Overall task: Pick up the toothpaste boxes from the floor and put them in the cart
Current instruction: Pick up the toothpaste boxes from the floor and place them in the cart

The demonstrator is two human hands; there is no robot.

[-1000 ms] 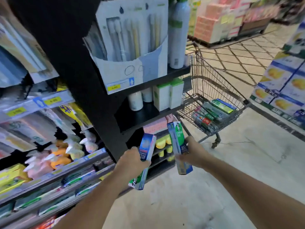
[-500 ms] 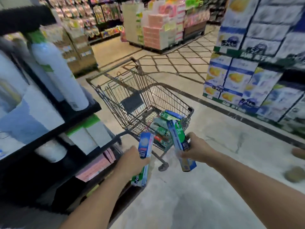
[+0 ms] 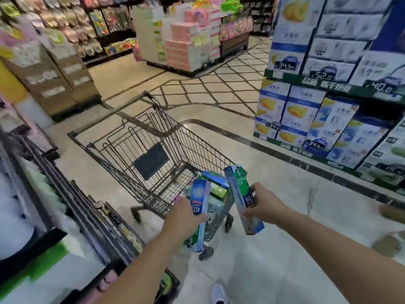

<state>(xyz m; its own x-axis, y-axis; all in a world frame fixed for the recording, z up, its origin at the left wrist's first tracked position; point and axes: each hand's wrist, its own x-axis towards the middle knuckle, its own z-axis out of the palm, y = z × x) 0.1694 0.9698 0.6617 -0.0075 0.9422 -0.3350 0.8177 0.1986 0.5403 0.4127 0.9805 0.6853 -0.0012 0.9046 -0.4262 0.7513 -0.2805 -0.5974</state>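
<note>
My left hand (image 3: 183,217) grips a blue and green toothpaste box (image 3: 199,200) upright, just over the near end of the wire cart (image 3: 140,128). My right hand (image 3: 264,204) grips a second blue and green toothpaste box (image 3: 237,185), tilted, beside the cart's near right corner. Several toothpaste boxes (image 3: 215,186) lie piled in the near end of the cart's basket, partly hidden behind the two held boxes.
Dark store shelves (image 3: 72,207) run close along the left. Stacked blue and white cartons (image 3: 324,119) line the right. A pallet of pink and white packs (image 3: 184,40) stands far ahead. Someone's shoes (image 3: 388,244) show at the right edge, my own shoe (image 3: 219,295) below.
The view has swung from the shelves round to the cart. Both hands, each with its box, have come closer to the cart's near end.
</note>
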